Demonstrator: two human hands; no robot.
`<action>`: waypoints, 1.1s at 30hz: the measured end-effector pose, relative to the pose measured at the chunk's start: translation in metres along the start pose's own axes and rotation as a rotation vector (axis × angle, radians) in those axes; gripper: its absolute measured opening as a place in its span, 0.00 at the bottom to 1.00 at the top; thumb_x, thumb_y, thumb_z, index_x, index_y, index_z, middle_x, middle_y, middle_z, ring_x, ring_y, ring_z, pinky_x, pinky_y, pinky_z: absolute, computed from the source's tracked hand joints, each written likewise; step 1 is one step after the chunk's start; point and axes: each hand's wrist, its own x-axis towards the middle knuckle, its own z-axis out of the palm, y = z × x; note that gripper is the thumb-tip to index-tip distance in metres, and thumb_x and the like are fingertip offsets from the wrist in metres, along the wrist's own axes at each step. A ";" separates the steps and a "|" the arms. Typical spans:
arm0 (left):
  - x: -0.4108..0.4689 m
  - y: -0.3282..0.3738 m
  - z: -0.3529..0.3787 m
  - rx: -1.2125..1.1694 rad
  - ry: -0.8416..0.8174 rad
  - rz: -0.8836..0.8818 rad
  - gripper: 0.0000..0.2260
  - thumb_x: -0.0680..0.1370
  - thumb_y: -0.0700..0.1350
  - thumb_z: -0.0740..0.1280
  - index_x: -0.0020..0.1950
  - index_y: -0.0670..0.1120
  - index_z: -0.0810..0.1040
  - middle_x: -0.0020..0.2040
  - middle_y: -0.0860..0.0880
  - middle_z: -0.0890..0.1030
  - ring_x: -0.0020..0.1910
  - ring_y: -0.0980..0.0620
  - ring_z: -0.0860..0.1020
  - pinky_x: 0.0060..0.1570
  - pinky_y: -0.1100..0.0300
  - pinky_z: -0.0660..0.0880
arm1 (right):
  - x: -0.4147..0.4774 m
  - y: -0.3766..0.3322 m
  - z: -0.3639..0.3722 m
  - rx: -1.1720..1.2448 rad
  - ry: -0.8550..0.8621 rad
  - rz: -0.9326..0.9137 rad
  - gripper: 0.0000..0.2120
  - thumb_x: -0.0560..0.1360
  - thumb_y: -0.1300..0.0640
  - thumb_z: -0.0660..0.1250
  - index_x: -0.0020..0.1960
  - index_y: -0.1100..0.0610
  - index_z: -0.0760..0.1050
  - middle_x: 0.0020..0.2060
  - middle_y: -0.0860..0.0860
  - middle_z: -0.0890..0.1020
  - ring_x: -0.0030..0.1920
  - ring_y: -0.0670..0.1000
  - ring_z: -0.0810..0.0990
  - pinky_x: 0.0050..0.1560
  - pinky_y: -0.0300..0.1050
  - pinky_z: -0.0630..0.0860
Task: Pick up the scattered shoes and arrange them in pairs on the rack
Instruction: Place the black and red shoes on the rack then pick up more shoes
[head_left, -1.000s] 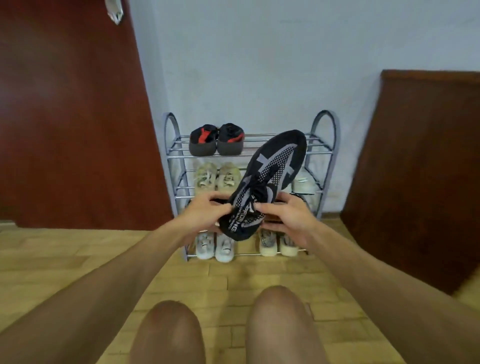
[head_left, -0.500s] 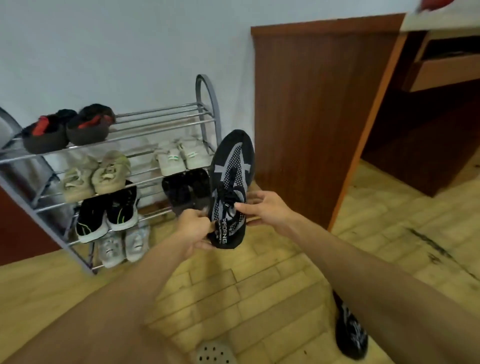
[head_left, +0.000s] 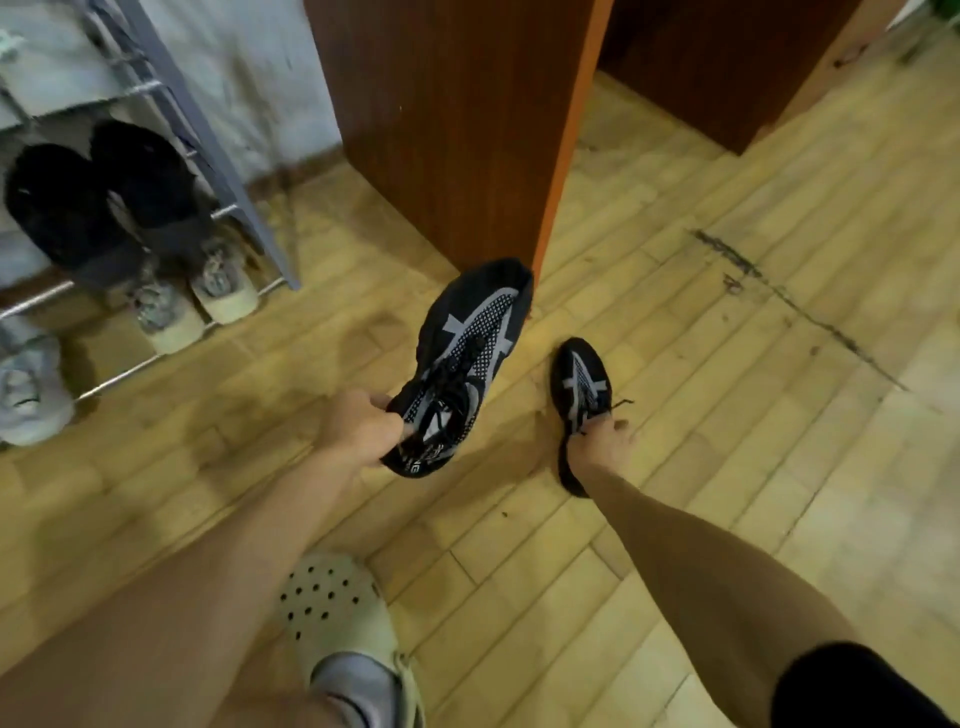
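1. The wooden floor is filling most of the view.
2. A brown cabinet panel is standing upright at top centre.
3. The rack is showing at the left edge, blurred. It is carrying a black pair on one tier and a beige pair on the tier below.
4. The held shoe, black with grey bands, is hanging clear of the floor, toe pointing away, well apart from the rack.
5. A cream clog is sitting on the person's foot at bottom centre.
6. The second shoe, of matching pattern, is lying on the floor just right of the held shoe.
7. The left hand is gripping the held shoe at its heel end, fingers clamped on it.
8. The right hand is resting on the second shoe, fingers curling round its heel end.
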 end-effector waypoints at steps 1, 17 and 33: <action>0.005 -0.005 0.004 -0.015 -0.029 -0.005 0.12 0.71 0.36 0.72 0.36 0.50 0.73 0.41 0.46 0.80 0.45 0.43 0.80 0.44 0.50 0.81 | 0.005 0.009 0.003 -0.011 0.081 0.036 0.20 0.75 0.57 0.61 0.66 0.63 0.68 0.65 0.62 0.70 0.66 0.63 0.66 0.67 0.54 0.66; 0.025 -0.068 -0.022 -0.150 -0.040 -0.128 0.08 0.72 0.39 0.73 0.49 0.43 0.77 0.48 0.39 0.83 0.44 0.40 0.84 0.46 0.44 0.82 | -0.007 0.022 0.033 0.446 -0.330 0.441 0.22 0.70 0.58 0.71 0.61 0.62 0.70 0.51 0.59 0.79 0.48 0.59 0.79 0.44 0.53 0.82; -0.070 -0.013 -0.145 -0.191 0.148 0.078 0.10 0.74 0.36 0.69 0.55 0.39 0.77 0.50 0.40 0.83 0.45 0.42 0.83 0.41 0.48 0.82 | -0.107 -0.119 -0.058 0.492 -0.595 -0.146 0.18 0.69 0.65 0.74 0.56 0.58 0.72 0.54 0.60 0.80 0.53 0.63 0.82 0.41 0.54 0.83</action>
